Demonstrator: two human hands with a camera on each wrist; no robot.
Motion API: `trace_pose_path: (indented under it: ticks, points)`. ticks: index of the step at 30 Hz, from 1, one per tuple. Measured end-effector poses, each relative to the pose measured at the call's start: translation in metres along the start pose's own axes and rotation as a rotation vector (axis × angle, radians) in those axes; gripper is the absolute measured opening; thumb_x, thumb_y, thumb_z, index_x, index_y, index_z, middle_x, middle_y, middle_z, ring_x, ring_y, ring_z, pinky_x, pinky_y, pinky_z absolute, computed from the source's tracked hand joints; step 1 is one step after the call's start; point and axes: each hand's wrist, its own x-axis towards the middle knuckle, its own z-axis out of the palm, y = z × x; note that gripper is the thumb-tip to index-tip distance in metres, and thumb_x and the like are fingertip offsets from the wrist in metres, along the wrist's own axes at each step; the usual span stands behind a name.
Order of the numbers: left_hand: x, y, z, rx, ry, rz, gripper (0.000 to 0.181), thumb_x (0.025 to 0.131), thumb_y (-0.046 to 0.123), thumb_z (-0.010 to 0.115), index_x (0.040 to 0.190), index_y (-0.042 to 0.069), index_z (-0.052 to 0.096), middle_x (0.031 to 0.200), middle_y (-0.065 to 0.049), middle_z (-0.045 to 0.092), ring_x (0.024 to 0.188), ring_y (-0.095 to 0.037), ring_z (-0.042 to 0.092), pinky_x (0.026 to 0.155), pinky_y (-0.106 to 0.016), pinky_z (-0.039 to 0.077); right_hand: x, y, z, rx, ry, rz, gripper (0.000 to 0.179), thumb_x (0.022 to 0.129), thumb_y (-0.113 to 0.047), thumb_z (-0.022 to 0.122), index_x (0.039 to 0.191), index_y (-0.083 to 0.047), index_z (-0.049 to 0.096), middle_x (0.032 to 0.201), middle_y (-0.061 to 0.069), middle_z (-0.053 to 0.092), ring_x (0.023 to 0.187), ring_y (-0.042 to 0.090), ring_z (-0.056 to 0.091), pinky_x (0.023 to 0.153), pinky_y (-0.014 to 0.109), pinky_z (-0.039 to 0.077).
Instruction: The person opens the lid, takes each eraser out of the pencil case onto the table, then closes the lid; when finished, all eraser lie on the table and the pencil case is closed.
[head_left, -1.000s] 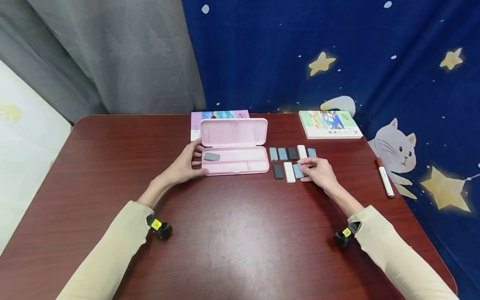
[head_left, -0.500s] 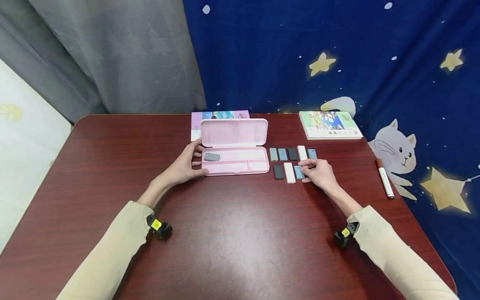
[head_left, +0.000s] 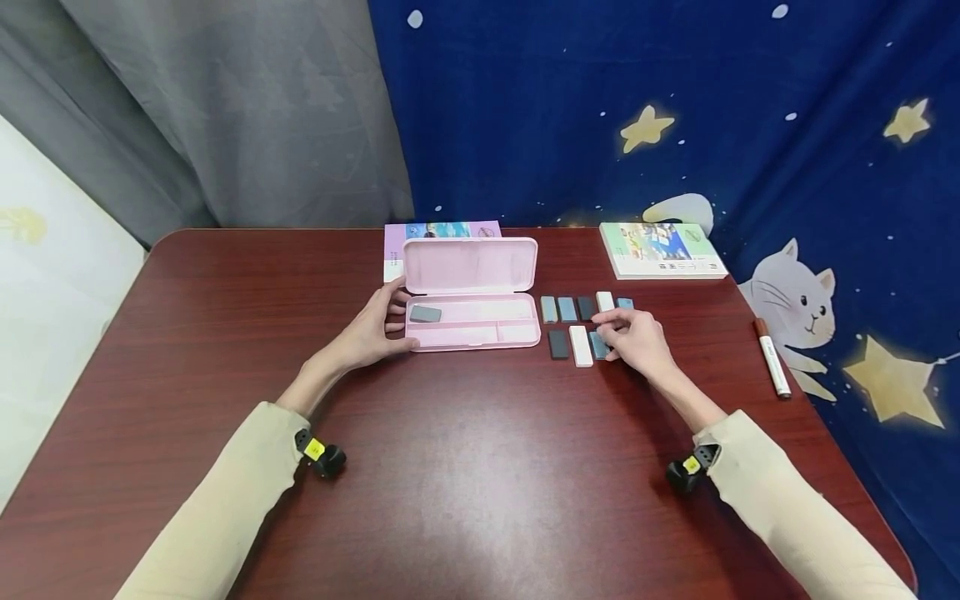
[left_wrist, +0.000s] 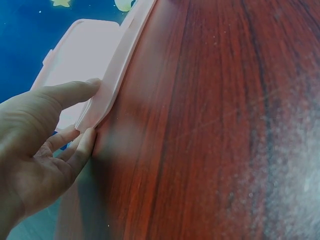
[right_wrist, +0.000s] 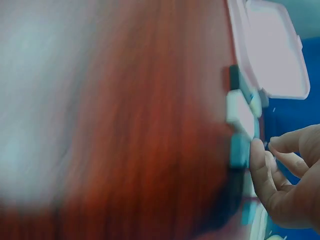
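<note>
In the head view an open pink pencil case (head_left: 472,335) lies on the table, its lid up and a grey eraser (head_left: 426,314) in its back compartment. My left hand (head_left: 372,327) holds the case's left end, thumb at the front edge and fingers around the end, as the left wrist view (left_wrist: 47,145) also shows. Right of the case, erasers lie in two rows. The front row has a dark eraser (head_left: 558,344), a white eraser (head_left: 581,346) and a blue eraser (head_left: 598,345). My right hand (head_left: 637,340) is at the blue one, thumb beside it, index finger stretched out apart from it.
The back row has several erasers, among them a blue one (head_left: 550,309), a dark one (head_left: 585,308) and a white one (head_left: 604,301). Behind lie a purple book (head_left: 393,250) and a green book (head_left: 663,250). A marker (head_left: 772,360) lies near the right table edge.
The blue front-row eraser has shifted slightly right. My right hand's fingers have loosened and spread from it. The left hand stays on the pencil case.
</note>
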Motion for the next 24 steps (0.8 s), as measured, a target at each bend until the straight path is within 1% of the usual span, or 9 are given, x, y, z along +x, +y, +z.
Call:
trace_pose_path:
  ticks: [1,4,8,9,16,17,20,22,24]
  points:
    - [0.000,0.000,0.000,0.002,0.000,-0.001,0.095,0.075,-0.014,0.074,0.146,-0.014,0.011,0.133,-0.038,0.031,0.117,-0.051,0.041,0.096,-0.057,0.042,0.002,-0.006,0.003,-0.003,0.002,-0.011,0.019,0.092,-0.006,0.062,0.108,0.000,0.070,0.089,0.020,0.070,0.055,0.025,0.067,0.056,0.025,0.054]
    - [0.000,0.000,0.000,0.008,0.004,-0.004,0.094,0.075,-0.014,0.074,0.146,-0.014,0.012,0.133,-0.038,0.031,0.117,-0.051,0.041,0.096,-0.057,0.042,0.008,-0.025,0.013,0.027,-0.014,-0.052,0.019,0.092,-0.006,0.062,0.108,0.002,0.069,0.086,0.022,0.070,0.057,0.030,0.067,0.057,0.029,0.056]
    - [0.000,0.000,0.000,0.000,0.002,-0.003,0.094,0.075,-0.014,0.073,0.146,-0.014,0.012,0.133,-0.038,0.031,0.117,-0.051,0.041,0.096,-0.057,0.042,0.017,-0.050,0.031,0.102,-0.068,-0.079,0.020,0.092,-0.003,0.061,0.109,0.005,0.067,0.089,0.023,0.068,0.059,0.032,0.066,0.058,0.039,0.058]
    - [0.001,0.000,0.001,-0.005,0.001,-0.002,0.094,0.075,-0.014,0.073,0.146,-0.014,0.012,0.133,-0.039,0.031,0.117,-0.051,0.041,0.097,-0.057,0.042,0.019,-0.056,0.036,0.105,-0.077,-0.079,0.020,0.092,-0.003,0.061,0.109,0.004,0.068,0.090,0.023,0.068,0.059,0.031,0.066,0.058,0.039,0.058]
    - [-0.001,-0.002,-0.001,-0.012,0.013,0.004,0.095,0.074,-0.014,0.074,0.146,-0.014,0.012,0.133,-0.038,0.032,0.116,-0.050,0.041,0.096,-0.056,0.042,0.037,-0.089,0.071,0.016,-0.096,-0.144,0.020,0.089,-0.004,0.060,0.105,-0.004,0.073,0.083,0.015,0.070,0.058,0.026,0.067,0.053,0.030,0.055]
    - [-0.001,-0.002,-0.001,-0.011,0.012,0.005,0.095,0.074,-0.014,0.074,0.146,-0.014,0.012,0.133,-0.038,0.032,0.117,-0.050,0.041,0.096,-0.056,0.042,0.038,-0.093,0.076,0.014,-0.103,-0.146,0.020,0.089,-0.004,0.060,0.104,-0.004,0.073,0.084,0.014,0.070,0.058,0.025,0.068,0.053,0.030,0.055]
    - [0.000,-0.002,0.000,-0.012,0.006,0.009,0.095,0.075,-0.013,0.074,0.146,-0.014,0.012,0.132,-0.039,0.032,0.117,-0.051,0.041,0.097,-0.056,0.042,0.043,-0.104,0.090,0.057,-0.142,-0.128,0.019,0.089,-0.003,0.060,0.104,-0.002,0.072,0.085,0.013,0.068,0.061,0.027,0.068,0.055,0.034,0.057]
    - [0.000,-0.002,0.001,-0.015,0.005,0.011,0.094,0.075,-0.013,0.074,0.146,-0.014,0.012,0.132,-0.039,0.032,0.117,-0.051,0.041,0.097,-0.056,0.042,0.047,-0.111,0.098,0.066,-0.163,-0.120,0.018,0.090,-0.003,0.061,0.104,-0.002,0.072,0.084,0.011,0.067,0.063,0.027,0.069,0.056,0.031,0.057]
    - [0.000,-0.002,0.000,-0.015,0.008,0.010,0.094,0.075,-0.013,0.074,0.146,-0.014,0.012,0.131,-0.039,0.032,0.116,-0.051,0.041,0.097,-0.057,0.042,0.051,-0.118,0.107,0.068,-0.183,-0.130,0.018,0.089,-0.002,0.061,0.104,-0.001,0.071,0.082,0.010,0.065,0.064,0.027,0.068,0.054,0.026,0.054]
